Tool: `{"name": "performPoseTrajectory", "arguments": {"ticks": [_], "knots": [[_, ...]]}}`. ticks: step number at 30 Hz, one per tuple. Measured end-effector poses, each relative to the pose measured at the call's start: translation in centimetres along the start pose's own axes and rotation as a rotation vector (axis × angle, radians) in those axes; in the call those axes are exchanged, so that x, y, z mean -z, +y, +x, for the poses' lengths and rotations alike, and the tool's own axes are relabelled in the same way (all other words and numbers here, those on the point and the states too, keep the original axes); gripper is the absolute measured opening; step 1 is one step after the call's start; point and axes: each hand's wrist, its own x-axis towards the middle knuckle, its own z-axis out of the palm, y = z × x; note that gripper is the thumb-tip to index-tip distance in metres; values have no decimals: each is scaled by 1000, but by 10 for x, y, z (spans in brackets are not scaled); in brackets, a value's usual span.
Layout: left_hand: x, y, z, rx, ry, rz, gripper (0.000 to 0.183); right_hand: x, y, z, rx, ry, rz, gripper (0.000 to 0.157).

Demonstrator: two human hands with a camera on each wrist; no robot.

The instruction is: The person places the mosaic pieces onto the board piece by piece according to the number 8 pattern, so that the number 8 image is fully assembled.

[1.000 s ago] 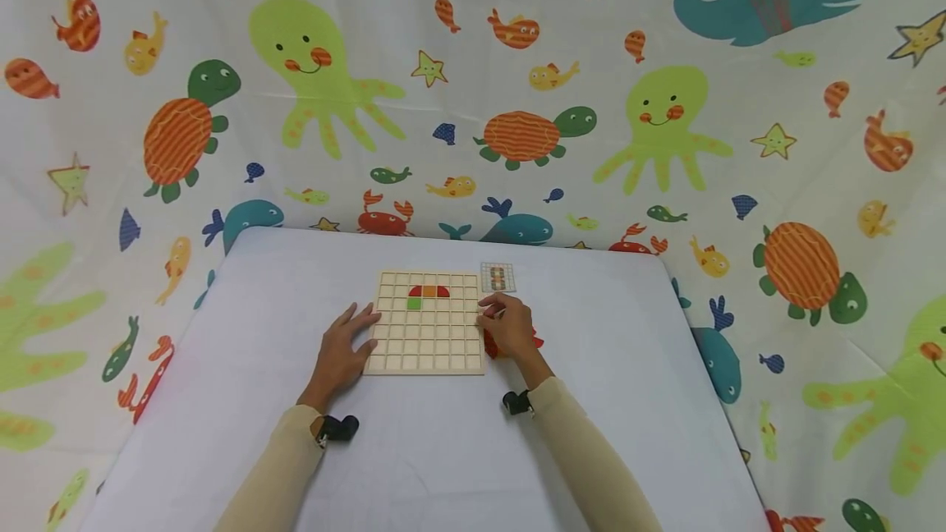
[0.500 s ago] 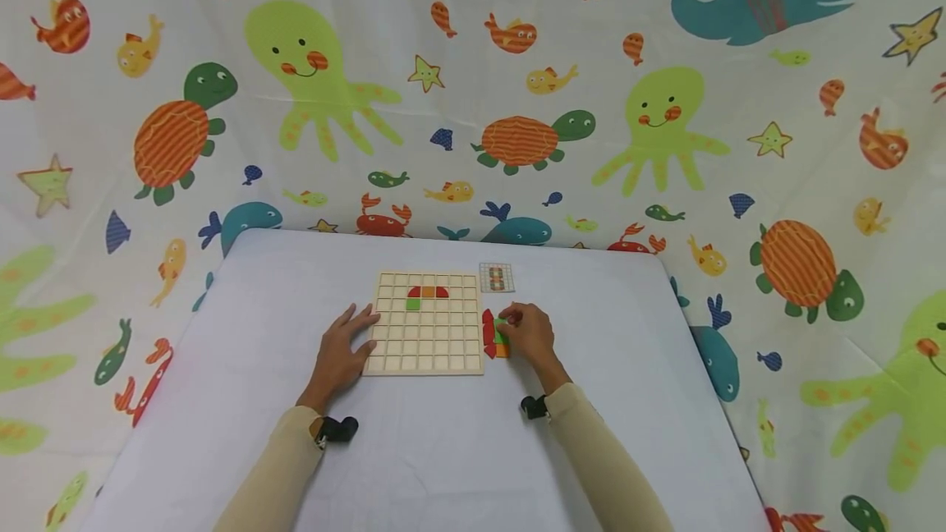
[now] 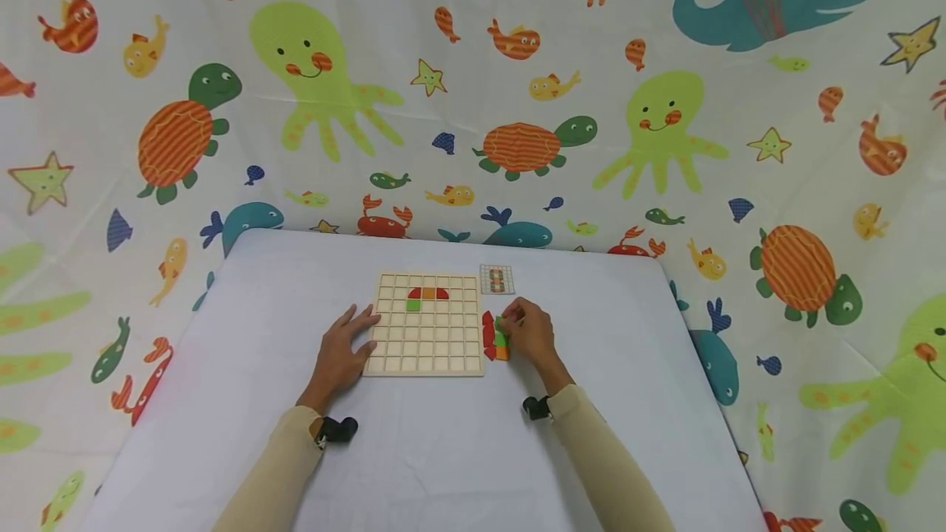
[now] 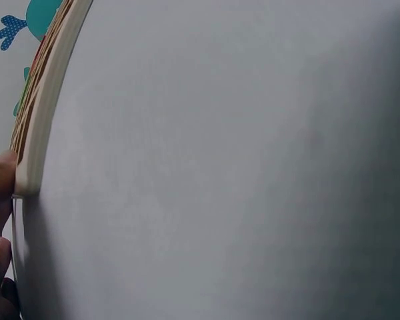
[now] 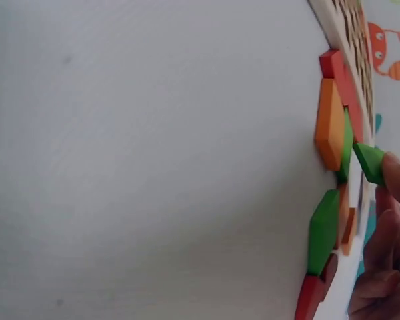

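My left hand (image 3: 342, 351) rests along the left edge of a square wooden grid board (image 3: 429, 349), fingers extended; in the left wrist view its thumb (image 4: 1, 179) touches the board's rim. Set into the board's upper cells are two rounded red tiles (image 3: 442, 294), an orange tile (image 3: 429, 293) between them and a green tile (image 3: 414, 305) below the left one. Right of the board, my right hand (image 3: 530, 333) pinches a green block (image 5: 369, 162) between thumb and finger. It is held just over a group of loose red (image 3: 489, 335), green and orange (image 3: 502, 353) blocks.
A small card (image 3: 497, 279) with a coloured grid pattern lies behind the loose blocks, near the board's far right corner. In the right wrist view, more blocks, including a green one (image 5: 323, 232), lie near the hand. Everything lies on a white-covered table (image 3: 414, 458).
From the board's right edge, my right hand has moved right to the loose blocks and now pinches a green one. My left hand stays at the board's left edge.
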Motion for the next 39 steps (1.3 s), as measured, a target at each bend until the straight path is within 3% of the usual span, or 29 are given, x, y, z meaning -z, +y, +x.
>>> {"name": "performPoseTrajectory", "arguments": {"ticks": [6,16,20,28,39], "knots": [[0,-1,0,6,-1,3,51,-3,-13,0,52,11,120,7],[-2,-3,0,4,0,-7,51,-28,-41,5,111,-33,187,4],[-1,-1,-1,9,-1,-2,51,-42,-47,11,145,-26,157,5],[0,1,-1,11,6,6,52,-66,-60,20,114,-51,89,8],[-1,2,-2,28,-4,-2,52,-79,-72,19,71,-39,1,7]]}}
